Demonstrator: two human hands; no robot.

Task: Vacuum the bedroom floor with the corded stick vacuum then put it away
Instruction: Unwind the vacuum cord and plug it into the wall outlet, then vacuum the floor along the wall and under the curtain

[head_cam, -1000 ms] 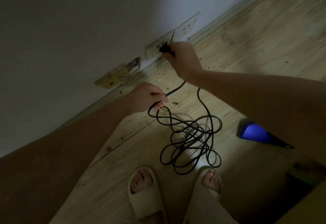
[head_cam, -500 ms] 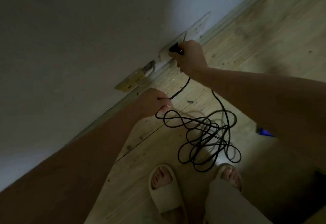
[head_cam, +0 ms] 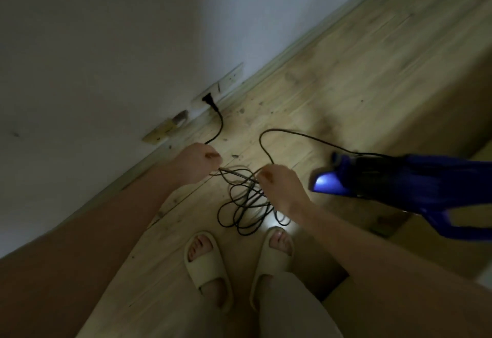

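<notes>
Near frame centre, the left hand (head_cam: 197,161) and right hand (head_cam: 279,185) are each gripping the black cord (head_cam: 246,204). Its plug (head_cam: 209,99) is sitting in the wall socket (head_cam: 198,103), upper left

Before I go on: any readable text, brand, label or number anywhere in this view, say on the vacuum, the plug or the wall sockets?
None can be read.
Blue vacuum: no legible brand or label; dark and blurred.
Black plug: too small to tell.
Wall sockets: only slots show, no markings.
</notes>
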